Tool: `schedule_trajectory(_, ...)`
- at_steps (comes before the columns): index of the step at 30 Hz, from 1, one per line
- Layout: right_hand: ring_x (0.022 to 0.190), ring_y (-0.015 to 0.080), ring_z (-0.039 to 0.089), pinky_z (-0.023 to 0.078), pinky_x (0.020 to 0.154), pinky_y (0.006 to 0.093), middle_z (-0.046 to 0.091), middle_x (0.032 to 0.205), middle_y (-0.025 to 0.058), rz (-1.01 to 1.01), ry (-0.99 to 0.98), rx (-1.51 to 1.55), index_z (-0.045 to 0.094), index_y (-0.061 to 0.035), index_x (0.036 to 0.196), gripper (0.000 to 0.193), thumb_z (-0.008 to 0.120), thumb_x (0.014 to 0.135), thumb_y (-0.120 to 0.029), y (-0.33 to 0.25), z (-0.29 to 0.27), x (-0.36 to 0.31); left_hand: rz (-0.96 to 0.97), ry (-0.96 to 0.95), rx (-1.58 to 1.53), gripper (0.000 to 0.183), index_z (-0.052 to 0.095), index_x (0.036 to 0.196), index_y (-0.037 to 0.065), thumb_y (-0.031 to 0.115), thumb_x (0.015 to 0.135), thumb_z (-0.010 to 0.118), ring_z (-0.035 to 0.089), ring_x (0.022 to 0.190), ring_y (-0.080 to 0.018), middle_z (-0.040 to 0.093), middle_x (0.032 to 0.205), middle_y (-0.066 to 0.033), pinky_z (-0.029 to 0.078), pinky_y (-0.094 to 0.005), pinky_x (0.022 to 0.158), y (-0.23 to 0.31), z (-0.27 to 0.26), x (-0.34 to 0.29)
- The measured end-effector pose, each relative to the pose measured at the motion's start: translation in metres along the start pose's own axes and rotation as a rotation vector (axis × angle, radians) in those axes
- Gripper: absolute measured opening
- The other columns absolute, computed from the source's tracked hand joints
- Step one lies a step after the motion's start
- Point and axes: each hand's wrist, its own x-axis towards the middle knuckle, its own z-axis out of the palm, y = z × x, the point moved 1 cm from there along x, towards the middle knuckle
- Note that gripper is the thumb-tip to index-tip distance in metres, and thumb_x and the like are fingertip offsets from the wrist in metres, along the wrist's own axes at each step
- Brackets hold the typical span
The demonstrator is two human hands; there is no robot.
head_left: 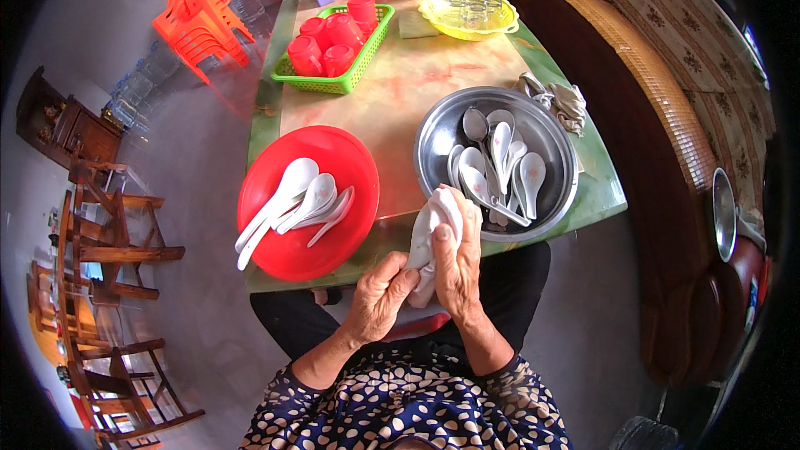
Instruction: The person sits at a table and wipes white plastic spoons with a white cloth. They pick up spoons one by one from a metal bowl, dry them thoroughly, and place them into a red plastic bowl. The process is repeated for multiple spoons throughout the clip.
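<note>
On my left, the red plate [287, 262] sits on the worktop [408, 83] with a few white spoons [292, 200] lying side by side on it, bowls toward the far rim. My left hand [379, 296] is curled shut around the lower end of the white cloth [429, 229], just in front of the worktop's near edge. My right hand [457, 262] is closed over the upper part of the same cloth, thumb pressing into the folds; whether a spoon is wrapped inside I cannot tell, as the cloth hides it. To dry well, I think I should keep the cloth bunched tight, twist one hand against the other, and work along handle and bowl alike. Just beyond my right hand, the steel basin [433, 129] holds the other spoons [500, 167] in a loose heap, near enough to reach without leaning.
</note>
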Motion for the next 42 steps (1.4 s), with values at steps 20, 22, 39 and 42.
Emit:
schedule_trajectory(20,0.093,0.0288,0.056,0.044,0.085,0.0342,0.056,0.1,0.0131,0.002,0.066,0.063,0.058,-0.0022,0.114,0.039,0.048,0.078,0.009,-0.003,-0.004,0.023,-0.111,0.009,-0.123,0.026,0.051,0.12,0.004,0.017,0.098,0.048,0.039,0.066,-0.0037,0.045,0.074,0.0056,0.036,-0.0196,0.059,-0.015,0.008,-0.005)
schedule_trajectory(22,0.097,0.0333,0.053,0.044,0.085,0.0384,0.051,0.107,0.019,-0.141,0.076,-0.149,0.056,-0.0035,0.118,0.036,0.05,0.083,0.003,0.002,-0.001,0.017,-0.08,0.044,-0.152,0.032,0.048,0.128,0.004,0.018,0.099,0.046,0.039,0.065,-0.0033,0.044,0.073,0.006,0.035,-0.0191,0.057,-0.005,0.013,-0.001)
schedule_trajectory(39,0.101,0.0371,0.054,0.049,0.081,0.0419,0.049,0.114,0.0223,-0.304,0.05,-0.338,0.061,-0.0108,0.115,0.037,0.063,0.078,-0.005,-0.007,0.004,0.005,-0.152,0.005,-0.316,0.05,0.055,0.117,0.0,0.042,0.1,0.034,0.041,0.06,-0.004,0.048,0.072,0.0048,0.032,-0.0195,0.05,-0.008,0.004,-0.003)
schedule_trajectory(42,0.094,0.0351,0.054,0.045,0.083,0.0386,0.054,0.099,0.0191,-0.106,0.085,-0.128,0.059,-0.0028,0.113,0.024,0.052,0.09,-0.007,-0.003,0.003,0.014,-0.191,0.089,-0.184,0.045,0.052,0.125,0.0,0.035,0.1,0.039,0.044,0.061,-0.002,0.053,0.076,0.0041,0.034,-0.0172,0.05,-0.004,0.007,-0.005)
